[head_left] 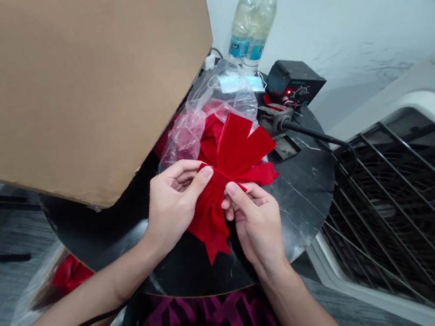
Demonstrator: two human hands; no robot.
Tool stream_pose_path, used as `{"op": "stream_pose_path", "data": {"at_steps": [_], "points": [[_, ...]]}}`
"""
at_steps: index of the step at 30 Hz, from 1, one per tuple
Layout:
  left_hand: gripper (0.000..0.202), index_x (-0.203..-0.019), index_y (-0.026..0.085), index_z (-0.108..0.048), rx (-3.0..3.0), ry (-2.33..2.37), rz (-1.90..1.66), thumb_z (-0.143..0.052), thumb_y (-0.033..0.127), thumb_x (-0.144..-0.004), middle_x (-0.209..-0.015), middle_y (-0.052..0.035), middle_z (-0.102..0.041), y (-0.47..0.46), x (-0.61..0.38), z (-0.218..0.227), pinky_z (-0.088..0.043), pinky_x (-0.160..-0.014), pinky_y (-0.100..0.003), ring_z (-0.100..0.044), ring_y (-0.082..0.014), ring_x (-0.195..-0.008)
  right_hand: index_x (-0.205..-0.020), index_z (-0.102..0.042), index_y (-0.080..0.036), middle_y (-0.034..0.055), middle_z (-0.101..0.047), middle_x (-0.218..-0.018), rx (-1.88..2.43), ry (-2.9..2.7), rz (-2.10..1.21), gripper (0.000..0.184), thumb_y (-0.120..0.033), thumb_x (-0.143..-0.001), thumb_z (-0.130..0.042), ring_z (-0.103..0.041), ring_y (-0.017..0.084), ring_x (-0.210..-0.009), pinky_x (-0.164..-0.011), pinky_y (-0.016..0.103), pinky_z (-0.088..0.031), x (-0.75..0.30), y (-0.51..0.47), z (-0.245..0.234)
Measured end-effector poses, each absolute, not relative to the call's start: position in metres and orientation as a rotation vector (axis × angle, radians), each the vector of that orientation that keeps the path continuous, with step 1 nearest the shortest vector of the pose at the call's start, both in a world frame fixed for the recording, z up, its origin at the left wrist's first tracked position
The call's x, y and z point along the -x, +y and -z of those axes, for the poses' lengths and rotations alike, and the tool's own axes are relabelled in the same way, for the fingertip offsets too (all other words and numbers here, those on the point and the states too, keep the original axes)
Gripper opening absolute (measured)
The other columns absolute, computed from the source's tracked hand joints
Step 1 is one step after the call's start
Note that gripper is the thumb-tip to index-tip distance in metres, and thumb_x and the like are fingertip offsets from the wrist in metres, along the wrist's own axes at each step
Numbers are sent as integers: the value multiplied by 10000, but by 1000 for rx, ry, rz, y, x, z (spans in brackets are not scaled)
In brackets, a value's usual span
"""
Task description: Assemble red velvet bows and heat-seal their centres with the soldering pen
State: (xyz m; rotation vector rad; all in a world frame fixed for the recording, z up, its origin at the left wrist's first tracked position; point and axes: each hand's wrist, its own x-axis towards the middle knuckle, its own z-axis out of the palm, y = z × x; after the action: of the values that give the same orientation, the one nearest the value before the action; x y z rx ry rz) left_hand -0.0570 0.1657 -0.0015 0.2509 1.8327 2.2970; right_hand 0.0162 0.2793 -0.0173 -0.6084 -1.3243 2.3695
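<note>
A red ribbon bow [236, 154] with notched tails is held over the round black marble table [307, 193]. My left hand [174, 202] pinches its gathered middle from the left, thumb and forefinger closed on the fabric. From the right, my right hand [256, 220] pinches the same middle, fingers closed on the ribbon. Behind the bow lies a clear plastic bag [209, 109] with more red ribbon inside.
A large cardboard box [67, 87] fills the upper left. Two water bottles [253, 21] stand at the table's back by a black controller box [299, 82] with a lit red light and a cabled tool [280, 121]. A metal grille [403, 200] sits right. Another bag with red ribbon [65, 275] lies lower left.
</note>
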Motion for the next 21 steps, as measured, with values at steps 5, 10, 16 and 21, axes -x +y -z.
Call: {"op": "stream_pose_path", "data": {"at_steps": [5, 10, 16, 21], "points": [[130, -899, 170, -758, -297, 1780, -2279, -847, 222, -818, -794, 1, -761, 165, 56, 0, -519, -683, -172, -678, -108, -713, -781, -708, -168, 11, -711, -624, 635, -1417, -2235, 235, -326, -810, -880, -563, 96, -476, -471, 206, -427, -20, 276, 17], [181, -864, 165, -764, -194, 1658, -2267, -891, 227, -750, -762, -6, -754, 165, 58, -3, -520, -662, -206, -669, -120, -668, -785, -697, -169, -1, -687, -606, 648, -1498, -2144, 257, -356, -830, -868, -556, 100, -482, -470, 216, -420, -23, 275, 18], [254, -838, 140, -751, 27, 1245, -2150, -940, 188, -676, -746, -3, -746, 165, 69, -4, -536, -667, -180, -674, -92, -650, -790, -676, -187, -40, -644, -586, 593, -1504, -2090, 239, -328, -842, -861, -576, 95, -511, -489, 202, -453, -25, 277, 24], [254, -865, 192, -678, -46, 1060, -2078, -900, 156, -748, -675, 46, -677, 162, 74, -2, -484, -602, -139, -616, -57, -591, -770, -670, -192, -36, -665, -589, 471, -1599, -2034, 221, -285, -835, -860, -610, 102, -513, -533, 212, -503, -27, 291, 21]]}}
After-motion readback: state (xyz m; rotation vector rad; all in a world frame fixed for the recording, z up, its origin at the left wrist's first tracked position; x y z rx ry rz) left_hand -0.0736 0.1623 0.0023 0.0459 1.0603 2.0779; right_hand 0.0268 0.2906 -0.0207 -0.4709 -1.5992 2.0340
